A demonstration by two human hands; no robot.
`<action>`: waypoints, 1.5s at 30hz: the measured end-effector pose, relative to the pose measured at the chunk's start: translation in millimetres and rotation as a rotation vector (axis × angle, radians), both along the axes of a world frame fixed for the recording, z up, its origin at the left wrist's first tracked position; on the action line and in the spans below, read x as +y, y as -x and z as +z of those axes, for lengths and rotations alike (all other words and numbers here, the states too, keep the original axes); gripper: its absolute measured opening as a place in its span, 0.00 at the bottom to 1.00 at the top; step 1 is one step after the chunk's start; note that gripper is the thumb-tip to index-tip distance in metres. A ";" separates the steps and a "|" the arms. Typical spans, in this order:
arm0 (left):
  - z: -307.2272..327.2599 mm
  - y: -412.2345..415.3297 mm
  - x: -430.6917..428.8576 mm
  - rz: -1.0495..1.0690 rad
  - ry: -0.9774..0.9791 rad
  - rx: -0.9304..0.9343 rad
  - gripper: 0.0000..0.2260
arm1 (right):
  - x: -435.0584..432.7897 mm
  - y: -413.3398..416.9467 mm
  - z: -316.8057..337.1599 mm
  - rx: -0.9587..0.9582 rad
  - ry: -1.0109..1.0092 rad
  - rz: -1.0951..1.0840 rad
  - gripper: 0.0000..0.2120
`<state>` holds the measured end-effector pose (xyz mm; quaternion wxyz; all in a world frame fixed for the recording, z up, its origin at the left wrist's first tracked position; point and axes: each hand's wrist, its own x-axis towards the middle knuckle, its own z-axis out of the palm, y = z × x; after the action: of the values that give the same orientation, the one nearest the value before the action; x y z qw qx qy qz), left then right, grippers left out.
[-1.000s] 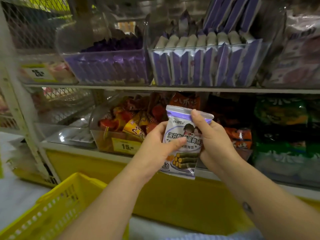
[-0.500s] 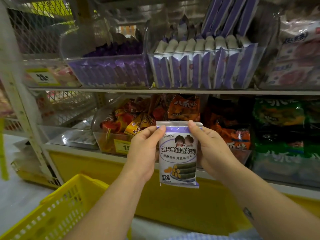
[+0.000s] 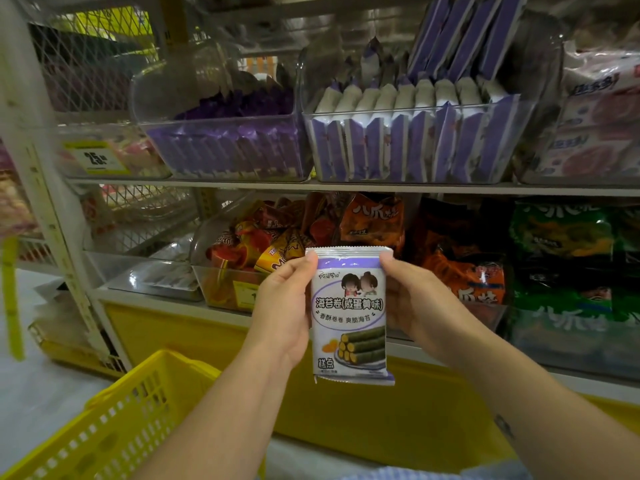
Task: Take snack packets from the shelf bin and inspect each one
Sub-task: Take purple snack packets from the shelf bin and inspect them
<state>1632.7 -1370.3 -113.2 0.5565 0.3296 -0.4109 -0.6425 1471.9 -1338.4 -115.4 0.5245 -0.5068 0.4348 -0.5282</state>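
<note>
A white and purple snack packet (image 3: pixel 349 317) with seaweed rolls printed on it hangs upright in front of the lower shelf, its printed face toward me. My left hand (image 3: pixel 285 306) pinches its upper left corner and my right hand (image 3: pixel 412 299) pinches its upper right corner. On the upper shelf, a clear bin (image 3: pixel 415 147) holds several matching purple and white packets standing in a row, with more leaning at the back.
A second clear bin (image 3: pixel 225 147) of purple packets stands left of it. Orange and red snack bags (image 3: pixel 374 220) and green bags (image 3: pixel 561 237) fill the lower shelf. A yellow basket (image 3: pixel 114 420) sits at lower left. The yellow shelf base (image 3: pixel 346 427) runs below.
The packet has turned from tilted to upright and dropped a little. My hands shifted from gripping its middle to pinching its top corners.
</note>
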 end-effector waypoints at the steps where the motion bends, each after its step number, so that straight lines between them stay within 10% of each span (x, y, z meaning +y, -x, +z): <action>1: 0.6 -1.1 -0.2 0.002 -0.023 0.024 0.08 | 1.6 1.3 0.6 0.069 -0.038 0.075 0.20; 13: 5.8 -14.5 -0.8 -0.472 0.059 -0.326 0.20 | 9.0 17.5 15.5 -0.188 -0.147 0.186 0.21; 23: 5.8 -19.3 0.5 -0.609 0.202 -0.247 0.19 | 13.1 19.9 18.6 -0.294 -0.169 0.063 0.22; 45: 2.1 -24.0 -8.7 -0.417 0.312 -0.295 0.30 | 13.6 21.0 16.6 -0.607 -0.294 0.112 0.21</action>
<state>1656.7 -1379.0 -111.1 0.3908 0.2384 -0.6398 -0.6173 1450.9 -1324.9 -98.8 0.7256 -0.2686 0.3019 -0.5569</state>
